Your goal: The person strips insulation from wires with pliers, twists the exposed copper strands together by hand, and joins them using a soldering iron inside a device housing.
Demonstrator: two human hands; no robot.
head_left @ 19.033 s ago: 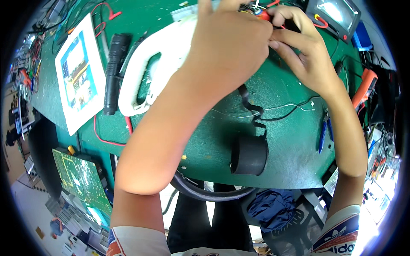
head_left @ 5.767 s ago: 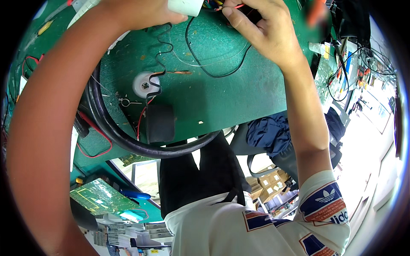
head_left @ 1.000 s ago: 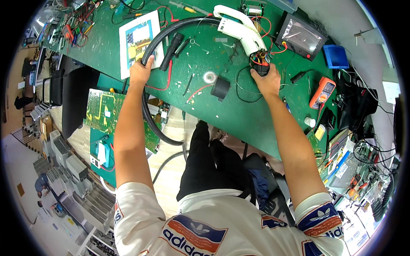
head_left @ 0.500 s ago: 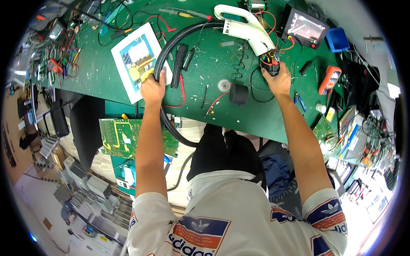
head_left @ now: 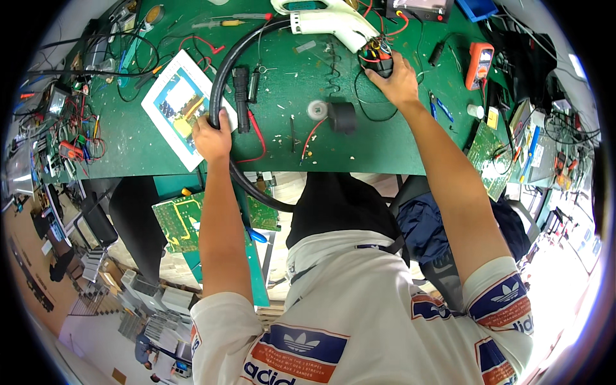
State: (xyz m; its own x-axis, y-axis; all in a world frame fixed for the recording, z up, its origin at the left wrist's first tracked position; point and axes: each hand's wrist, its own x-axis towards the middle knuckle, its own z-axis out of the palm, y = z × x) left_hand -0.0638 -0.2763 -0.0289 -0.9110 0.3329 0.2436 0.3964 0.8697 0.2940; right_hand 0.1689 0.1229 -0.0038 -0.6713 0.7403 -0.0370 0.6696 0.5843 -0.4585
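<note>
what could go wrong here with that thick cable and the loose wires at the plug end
1. The left hand grips the thick black cable where it loops past the table edge; a tug might drag the white charger handle across the bench.
2. The right hand rests on the bared coloured wires; pulling could strain them.
3. The black tape roll lies near the cable's sweep and may get knocked off.

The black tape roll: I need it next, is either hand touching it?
No, the black tape roll lies alone on the green bench, between the left hand and right hand.
</note>
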